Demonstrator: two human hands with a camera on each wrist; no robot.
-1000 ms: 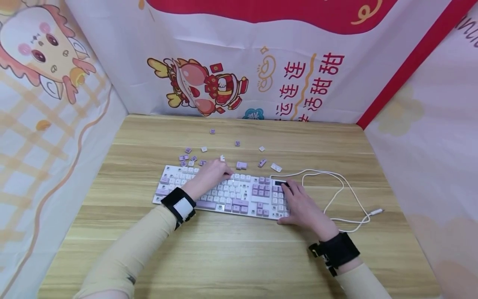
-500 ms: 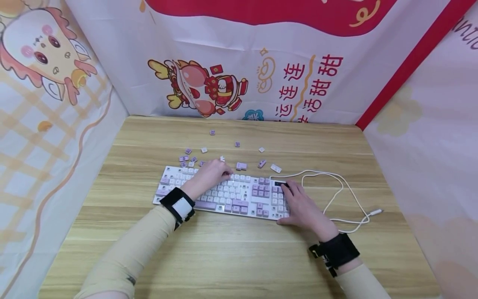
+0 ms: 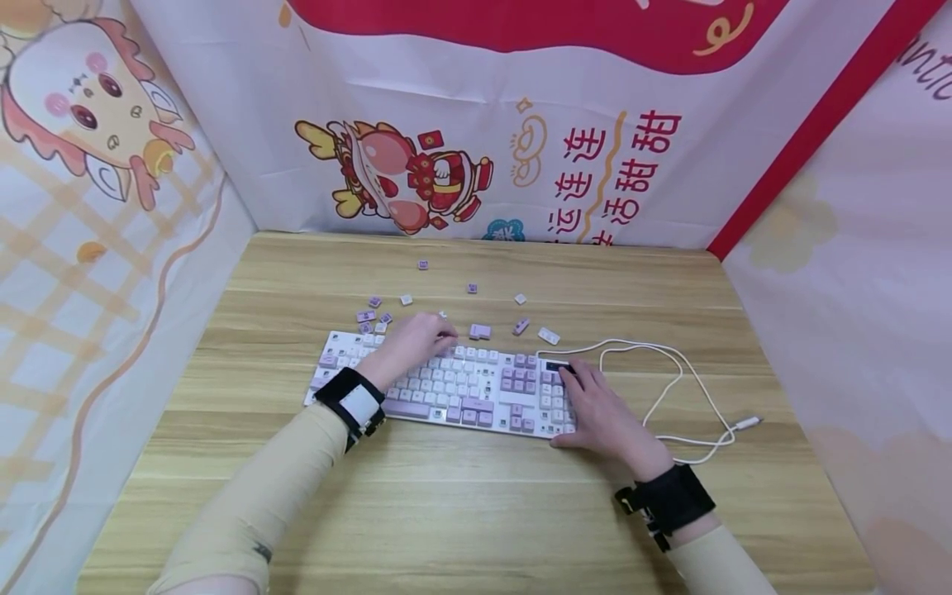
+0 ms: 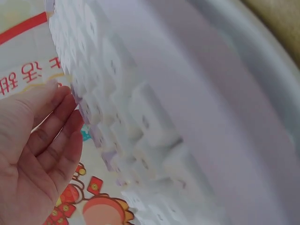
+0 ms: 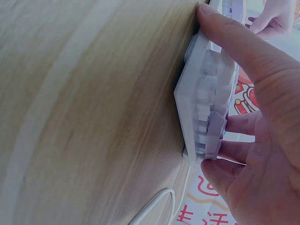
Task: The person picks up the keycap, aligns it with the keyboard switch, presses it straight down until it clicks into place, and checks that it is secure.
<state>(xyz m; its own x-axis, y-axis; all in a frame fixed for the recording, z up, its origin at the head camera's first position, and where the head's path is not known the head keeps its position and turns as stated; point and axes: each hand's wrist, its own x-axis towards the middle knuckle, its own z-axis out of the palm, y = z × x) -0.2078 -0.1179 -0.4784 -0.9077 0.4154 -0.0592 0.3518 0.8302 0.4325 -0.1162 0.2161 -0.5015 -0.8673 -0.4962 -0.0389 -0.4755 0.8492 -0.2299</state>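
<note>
A white and lilac keyboard (image 3: 516,397) lies across the table, with bare switch spots showing among its keycaps. My left hand (image 3: 409,347) reaches over its left half, fingertips near the back row of keys. In the left wrist view, the fingers of that hand (image 4: 47,136) bend loosely beside the keyboard's far edge, and nothing shows between them. My right hand (image 3: 604,413) holds the keyboard's right end. Its thumb (image 5: 234,40) lies along the front edge while the fingers (image 5: 236,152) touch the back corner. Behind the keyboard lie loose keycaps, including a lilac one (image 3: 480,331).
More loose keycaps, such as a long white one (image 3: 549,335) and a purple one (image 3: 423,265), are scattered toward the back. A white cable (image 3: 702,388) loops over the table (image 3: 461,529) at the right. Printed cloth (image 3: 416,74) hangs behind the table.
My left hand has moved slightly back and to the left, away from the spot on the back key row where its fingertips were. The right hand keeps its place on the keyboard.
</note>
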